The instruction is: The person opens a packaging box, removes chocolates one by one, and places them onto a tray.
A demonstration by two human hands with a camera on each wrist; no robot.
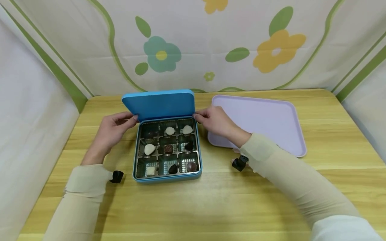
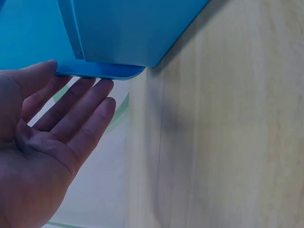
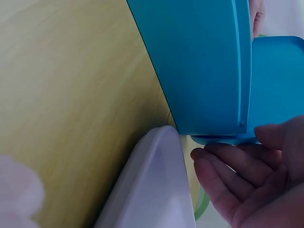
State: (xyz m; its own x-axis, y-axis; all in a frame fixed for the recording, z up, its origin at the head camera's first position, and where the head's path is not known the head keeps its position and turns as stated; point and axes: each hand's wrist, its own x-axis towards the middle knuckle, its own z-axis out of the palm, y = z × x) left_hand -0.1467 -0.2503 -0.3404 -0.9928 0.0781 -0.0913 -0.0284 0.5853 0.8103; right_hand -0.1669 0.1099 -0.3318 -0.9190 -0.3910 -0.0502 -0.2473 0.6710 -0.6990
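Note:
A blue tin box (image 1: pixel 169 179) stands on the table with its lid (image 1: pixel 159 103) raised upright at the back. Inside, a plastic insert of several compartments holds white, brown and dark chocolates (image 1: pixel 149 149); the far-left compartment is in shadow. My left hand (image 1: pixel 111 132) pinches the lid's left edge low down, thumb on one side and fingers on the other in the left wrist view. At the opposite edge my right hand (image 1: pixel 217 122) pinches the lid between thumb and fingers, just above the box's back right corner.
A lilac tray (image 1: pixel 259 113) lies to the right of the tin, partly under my right forearm. Behind the wooden table (image 1: pixel 181 211) hangs a white cloth (image 1: pixel 205 43) with printed flowers. White cloth also closes off both sides.

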